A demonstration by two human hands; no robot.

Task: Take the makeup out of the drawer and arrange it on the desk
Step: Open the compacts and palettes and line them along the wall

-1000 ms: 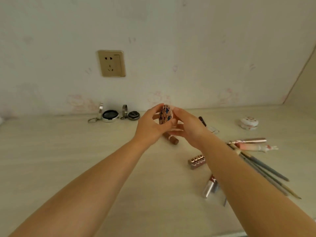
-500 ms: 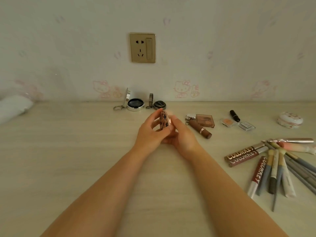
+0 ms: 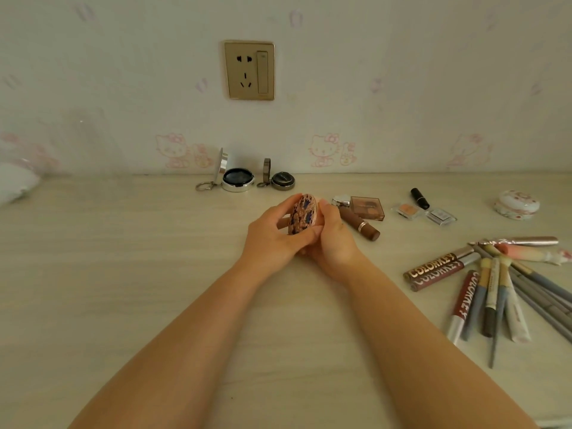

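Observation:
A round patterned compact (image 3: 302, 218), brown and blue with a copper rim, stands on edge between both hands above the desk (image 3: 123, 274). My left hand (image 3: 272, 239) grips it from the left, thumb under its lower edge. My right hand (image 3: 332, 239) holds it from the right, fingers curled behind it. Two open round compacts (image 3: 237, 180) (image 3: 282, 181) stand by the wall. A brown lipstick tube (image 3: 359, 223), an eyeshadow palette (image 3: 367, 208), small pans (image 3: 406, 209) and a black lipstick (image 3: 419, 198) lie to the right. The drawer is out of view.
Colorkey tubes (image 3: 438, 269) and several brushes and pencils (image 3: 507, 298) fan out at the right edge. A white floral round case (image 3: 516, 206) sits far right. A wall socket (image 3: 249, 70) is above the desk. Something white (image 3: 15, 185) lies at the far left.
The view has swung so the right-hand items come into sight. Both hands keep holding the compact and have drawn slightly nearer to me and lower, tilting it a little.

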